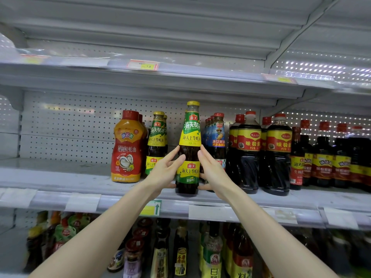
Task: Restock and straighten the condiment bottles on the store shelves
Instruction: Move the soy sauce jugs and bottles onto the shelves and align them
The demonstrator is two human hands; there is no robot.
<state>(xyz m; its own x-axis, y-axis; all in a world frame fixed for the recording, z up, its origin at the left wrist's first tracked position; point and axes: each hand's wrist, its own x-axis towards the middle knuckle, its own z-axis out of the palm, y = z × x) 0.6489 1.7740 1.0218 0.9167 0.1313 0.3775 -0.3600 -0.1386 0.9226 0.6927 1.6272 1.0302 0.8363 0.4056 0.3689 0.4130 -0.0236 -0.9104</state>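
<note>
While the yellow-capped oyster sauce bottle [188,137] stands upright at the front edge of the middle shelf [60,181], both hands flank it; left hand [164,173] on its left side, right hand [213,173] on its right.

Left fingers [174,155]: straight, lying close together, tips touching the dark glass just under the upper yellow label; thumb low, by the bottle's base. Right fingers [204,157]: straight, pressed together, tips at about the same height on the opposite side; thumb also low, near the base. Neither hand curls round the bottle; it sits between the two flat palms. Base appears to be in contact with the shelf; cannot tell for certain.

Just beyond the left fingers: a matching bottle [157,135], set further back; left of that, an orange squeeze bottle [127,149] with a red cap. Just beyond the right fingers: blue-labelled bottles [218,137] in a row, partly hidden by the right hand; right of those, large soy sauce bottles [249,153] with red-and-yellow labels.

Below the wrists: lower shelf bottles [180,253], mixed, blurred. Above the fingers: a price tag [143,65] on the upper shelf edge.
</note>
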